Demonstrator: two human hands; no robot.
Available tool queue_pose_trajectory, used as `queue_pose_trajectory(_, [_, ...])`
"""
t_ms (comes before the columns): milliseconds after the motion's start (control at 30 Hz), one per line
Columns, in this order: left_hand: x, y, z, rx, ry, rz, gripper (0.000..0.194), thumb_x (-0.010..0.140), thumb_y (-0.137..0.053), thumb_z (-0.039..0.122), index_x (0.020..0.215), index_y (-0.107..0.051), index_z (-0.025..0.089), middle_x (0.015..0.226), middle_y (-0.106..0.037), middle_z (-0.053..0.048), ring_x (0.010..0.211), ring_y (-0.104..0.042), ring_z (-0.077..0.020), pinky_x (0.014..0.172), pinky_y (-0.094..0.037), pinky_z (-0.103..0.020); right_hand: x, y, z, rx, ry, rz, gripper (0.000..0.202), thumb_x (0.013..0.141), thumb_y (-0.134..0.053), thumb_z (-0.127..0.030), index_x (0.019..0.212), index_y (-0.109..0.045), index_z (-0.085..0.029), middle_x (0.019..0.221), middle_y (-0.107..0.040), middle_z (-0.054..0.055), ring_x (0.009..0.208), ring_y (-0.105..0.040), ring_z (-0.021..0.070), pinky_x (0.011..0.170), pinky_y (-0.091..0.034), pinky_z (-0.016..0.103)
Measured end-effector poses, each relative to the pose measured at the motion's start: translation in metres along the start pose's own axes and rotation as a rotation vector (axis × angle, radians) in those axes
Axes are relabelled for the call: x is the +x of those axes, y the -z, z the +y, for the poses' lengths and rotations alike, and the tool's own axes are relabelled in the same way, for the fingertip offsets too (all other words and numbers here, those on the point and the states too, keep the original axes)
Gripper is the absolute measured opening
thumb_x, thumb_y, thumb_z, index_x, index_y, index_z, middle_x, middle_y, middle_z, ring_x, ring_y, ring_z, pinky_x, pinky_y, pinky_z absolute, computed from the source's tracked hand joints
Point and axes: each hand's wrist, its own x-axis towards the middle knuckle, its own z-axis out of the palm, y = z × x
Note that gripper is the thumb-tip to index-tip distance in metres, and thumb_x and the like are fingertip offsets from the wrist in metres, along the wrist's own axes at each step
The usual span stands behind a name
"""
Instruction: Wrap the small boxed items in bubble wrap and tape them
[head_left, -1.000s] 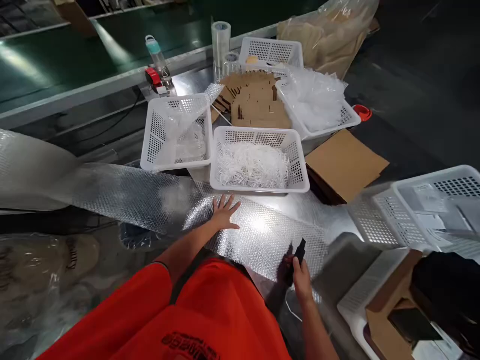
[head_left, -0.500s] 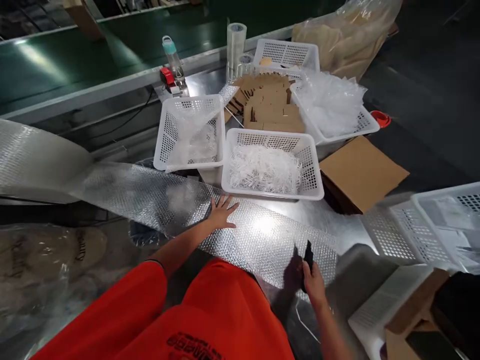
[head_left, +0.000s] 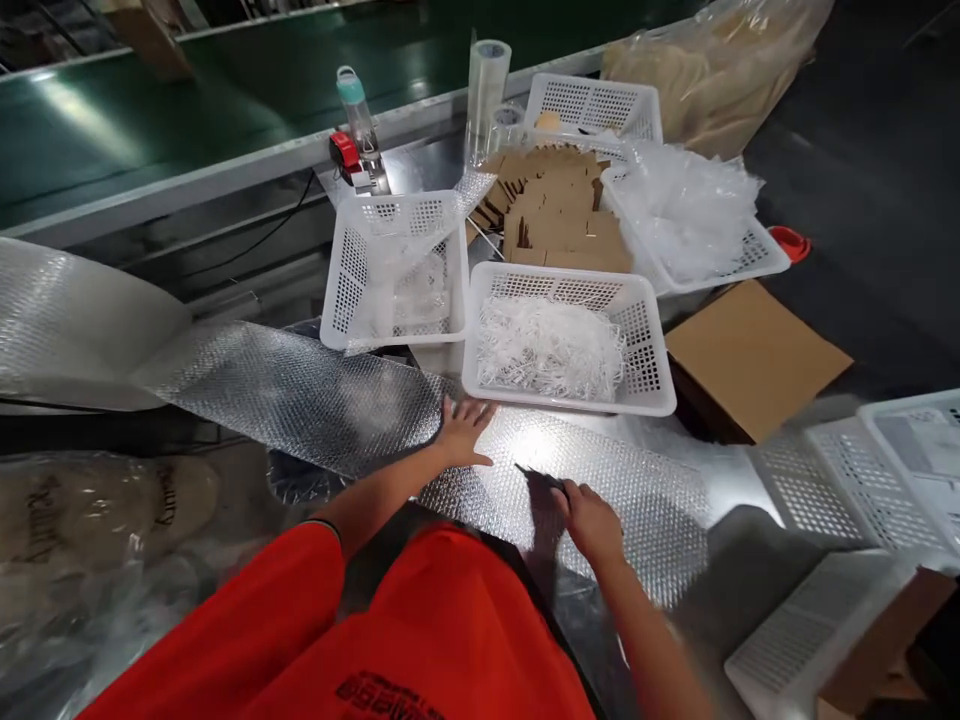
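Note:
A long strip of clear bubble wrap (head_left: pixel 637 490) lies across the metal table, running in from the left. My left hand (head_left: pixel 463 435) rests on it palm down, fingers spread, just in front of the basket of white shredded filler (head_left: pixel 551 345). To the right, my right hand (head_left: pixel 592 520) is closed around a black pointed tool (head_left: pixel 541 478). The tool's thin tip points left, toward my left hand, over the wrap. Whether it is a knife or scissors I cannot tell.
White baskets (head_left: pixel 337 270) stand along the far side, with clear tape rolls (head_left: pixel 487 90), flat cardboard pieces (head_left: pixel 559 210) and a bottle (head_left: pixel 356 110) behind. Cardboard (head_left: pixel 757 360) and further baskets (head_left: pixel 832 470) are at the right. Beyond runs a green conveyor (head_left: pixel 247 100).
My right hand has moved left and forward over the bubble wrap, and the black tool has swung from upright to pointing left. My left hand stays flat on the wrap. The view has shifted slightly.

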Motion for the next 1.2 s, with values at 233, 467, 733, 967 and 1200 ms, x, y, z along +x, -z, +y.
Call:
queue_pose_trajectory(233, [0.000, 0.000, -0.017, -0.010, 0.013, -0.043, 0.115, 0.069, -0.071, 0.071, 0.159, -0.010, 0.036, 0.168, -0.010, -0.009, 0.150, 0.004, -0.0485, 0.111, 0.011, -0.076, 0.030, 0.021, -0.046, -0.093, 0.070, 0.010, 0.046, 0.103, -0.028, -0.047, 0.117, -0.063, -0.021, 0.105, -0.069, 0.012, 0.098, -0.068, 0.0250, 0.075, -0.043, 0.032])
queue_pose_trajectory(467, [0.001, 0.000, -0.020, -0.057, -0.003, -0.066, 0.116, 0.067, -0.073, 0.070, 0.158, -0.009, 0.038, 0.168, -0.006, -0.008, 0.150, 0.004, -0.0479, 0.111, 0.013, -0.074, 0.047, 0.027, -0.070, -0.076, 0.082, 0.016, 0.049, 0.102, -0.026, -0.050, 0.117, -0.063, -0.021, 0.107, -0.070, 0.014, 0.100, -0.067, 0.0252, 0.078, -0.044, 0.033])
queue_pose_trajectory(733, [0.000, 0.003, -0.020, -0.092, -0.003, -0.086, 0.114, 0.068, -0.072, 0.071, 0.158, -0.009, 0.038, 0.168, -0.005, -0.008, 0.151, 0.006, -0.0471, 0.111, 0.013, -0.074, 0.051, 0.024, -0.075, -0.052, 0.094, -0.006, 0.049, 0.102, -0.029, -0.050, 0.120, -0.063, -0.020, 0.106, -0.070, 0.014, 0.099, -0.068, 0.0249, 0.079, -0.045, 0.033])
queue_pose_trajectory(967, [0.000, 0.003, -0.022, -0.090, -0.001, -0.100, 0.115, 0.068, -0.072, 0.070, 0.158, -0.009, 0.038, 0.168, -0.003, -0.008, 0.150, 0.008, -0.0466, 0.110, 0.014, -0.074, 0.053, 0.020, -0.074, -0.037, 0.092, 0.000, 0.050, 0.102, -0.028, -0.050, 0.120, -0.064, -0.020, 0.106, -0.071, 0.014, 0.099, -0.068, 0.0265, 0.078, -0.045, 0.034])
queue_pose_trajectory(1200, [-0.005, 0.005, -0.007, -0.005, 0.019, -0.050, 0.113, 0.071, -0.076, 0.057, 0.160, -0.012, 0.031, 0.167, -0.012, -0.012, 0.151, -0.003, -0.0459, 0.112, 0.013, -0.073, 0.057, 0.024, -0.077, -0.037, 0.081, -0.047, 0.047, 0.102, -0.030, -0.050, 0.121, -0.063, -0.022, 0.106, -0.071, 0.014, 0.098, -0.069, 0.0258, 0.078, -0.046, 0.034])
